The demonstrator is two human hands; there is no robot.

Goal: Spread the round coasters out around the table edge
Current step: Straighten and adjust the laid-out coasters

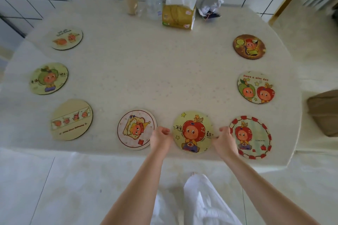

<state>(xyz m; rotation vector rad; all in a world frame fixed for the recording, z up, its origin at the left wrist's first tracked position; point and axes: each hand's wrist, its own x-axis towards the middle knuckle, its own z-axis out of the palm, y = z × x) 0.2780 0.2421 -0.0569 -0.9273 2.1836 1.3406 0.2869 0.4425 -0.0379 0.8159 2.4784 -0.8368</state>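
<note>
Several round cartoon coasters lie flat around the rim of a pale speckled table (146, 71). A yellow-green coaster with a red apple figure (193, 131) sits at the near edge. My left hand (161, 138) touches its left rim and my right hand (225, 139) touches its right rim, fingers curled. To its left lies a pink toast coaster (135, 129), partly under my left hand. On its right is a red-bordered coaster (253, 137). Others lie along the left side (49, 78) and right side (256, 87).
At the table's far edge stand a brown paper cup (131, 2), a clear pump bottle (153, 2), a yellow tissue pack (178, 13) and a crumpled grey bag (209, 4). A tiled wall rises behind. A brown seat (323, 111) stands at the right.
</note>
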